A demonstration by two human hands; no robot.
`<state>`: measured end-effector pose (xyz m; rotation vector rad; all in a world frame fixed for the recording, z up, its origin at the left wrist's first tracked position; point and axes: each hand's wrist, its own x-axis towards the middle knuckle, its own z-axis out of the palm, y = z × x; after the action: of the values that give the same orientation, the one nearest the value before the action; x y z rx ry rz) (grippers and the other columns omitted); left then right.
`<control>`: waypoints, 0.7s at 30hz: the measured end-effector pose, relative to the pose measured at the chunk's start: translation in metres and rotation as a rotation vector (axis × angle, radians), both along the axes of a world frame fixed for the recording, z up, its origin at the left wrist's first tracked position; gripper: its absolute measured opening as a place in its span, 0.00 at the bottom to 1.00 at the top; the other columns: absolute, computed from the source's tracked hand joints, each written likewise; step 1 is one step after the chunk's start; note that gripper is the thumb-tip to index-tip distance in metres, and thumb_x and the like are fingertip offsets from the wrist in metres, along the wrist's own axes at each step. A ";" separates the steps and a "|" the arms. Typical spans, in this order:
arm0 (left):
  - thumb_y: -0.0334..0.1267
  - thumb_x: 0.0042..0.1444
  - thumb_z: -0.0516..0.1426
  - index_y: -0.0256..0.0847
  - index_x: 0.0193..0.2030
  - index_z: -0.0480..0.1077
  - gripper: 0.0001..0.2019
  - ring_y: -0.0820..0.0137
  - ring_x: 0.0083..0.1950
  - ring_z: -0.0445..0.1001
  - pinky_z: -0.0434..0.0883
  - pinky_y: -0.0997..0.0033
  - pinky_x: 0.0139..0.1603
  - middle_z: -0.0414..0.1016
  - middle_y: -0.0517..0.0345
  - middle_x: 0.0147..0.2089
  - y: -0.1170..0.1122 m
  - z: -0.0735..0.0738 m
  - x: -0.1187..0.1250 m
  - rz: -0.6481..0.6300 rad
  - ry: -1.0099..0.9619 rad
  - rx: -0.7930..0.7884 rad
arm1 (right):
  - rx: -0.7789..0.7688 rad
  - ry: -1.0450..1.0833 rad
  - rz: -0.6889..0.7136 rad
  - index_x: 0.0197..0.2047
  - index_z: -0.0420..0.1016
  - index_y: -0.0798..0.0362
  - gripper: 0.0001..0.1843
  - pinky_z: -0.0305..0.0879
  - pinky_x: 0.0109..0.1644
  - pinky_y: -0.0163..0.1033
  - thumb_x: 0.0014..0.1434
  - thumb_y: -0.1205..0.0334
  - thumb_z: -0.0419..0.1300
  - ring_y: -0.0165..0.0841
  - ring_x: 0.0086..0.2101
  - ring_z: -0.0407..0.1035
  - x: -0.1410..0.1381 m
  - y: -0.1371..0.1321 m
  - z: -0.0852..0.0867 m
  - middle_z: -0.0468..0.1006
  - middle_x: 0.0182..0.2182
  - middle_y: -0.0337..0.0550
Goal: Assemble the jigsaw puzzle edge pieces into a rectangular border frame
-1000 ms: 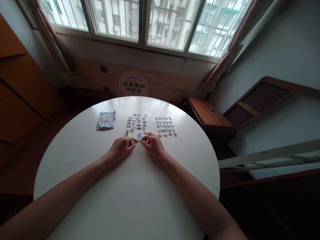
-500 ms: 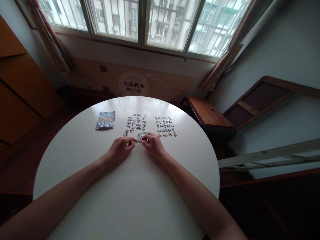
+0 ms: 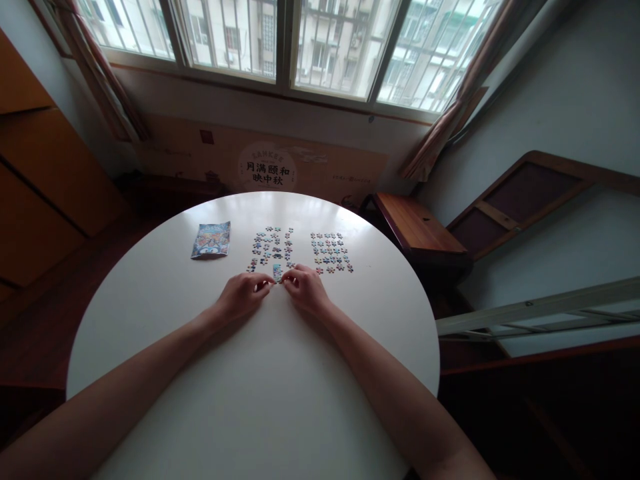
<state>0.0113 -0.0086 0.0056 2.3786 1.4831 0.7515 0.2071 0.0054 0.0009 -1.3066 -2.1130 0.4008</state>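
Note:
A small joined strip of jigsaw puzzle pieces (image 3: 277, 270) lies on the white table between my hands. My left hand (image 3: 243, 293) has thumb and forefinger pinched at the strip's lower left edge. From the other side, my right hand (image 3: 306, 289) pinches at its lower right. Fingertips cover most of the pieces they grip at the strip's near end. Just beyond, loose jigsaw pieces (image 3: 277, 254) lie in uneven columns. To the right, another group of loose pieces (image 3: 330, 253) is laid out in rows.
A round white table (image 3: 240, 400) carries everything. A colourful printed picture sheet (image 3: 211, 240) lies at its far left. Past the right edge stands a wooden bench (image 3: 420, 223). A printed cardboard panel (image 3: 310, 157) leans below the window.
The joined strip has shifted very slightly left. My right fingertips have edged a little closer to the left ones; both arms are otherwise almost still.

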 end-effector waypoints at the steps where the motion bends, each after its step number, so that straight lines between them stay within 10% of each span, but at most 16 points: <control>1: 0.35 0.56 0.54 0.44 0.40 0.79 0.12 0.72 0.30 0.74 0.64 0.76 0.33 0.79 0.60 0.30 0.000 -0.001 0.000 -0.008 -0.005 0.000 | 0.004 0.001 0.001 0.34 0.81 0.50 0.09 0.60 0.41 0.36 0.56 0.69 0.58 0.31 0.33 0.68 0.000 0.000 0.000 0.75 0.32 0.41; 21: 0.36 0.57 0.54 0.44 0.39 0.79 0.12 0.72 0.31 0.74 0.64 0.76 0.32 0.81 0.60 0.32 0.000 0.000 0.000 -0.005 -0.004 0.003 | 0.007 0.003 0.004 0.34 0.80 0.50 0.09 0.60 0.40 0.36 0.57 0.68 0.59 0.31 0.33 0.67 -0.001 -0.002 0.002 0.75 0.32 0.41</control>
<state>0.0112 -0.0090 0.0051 2.3807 1.4747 0.7575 0.2066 0.0038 0.0034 -1.2971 -2.1134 0.3962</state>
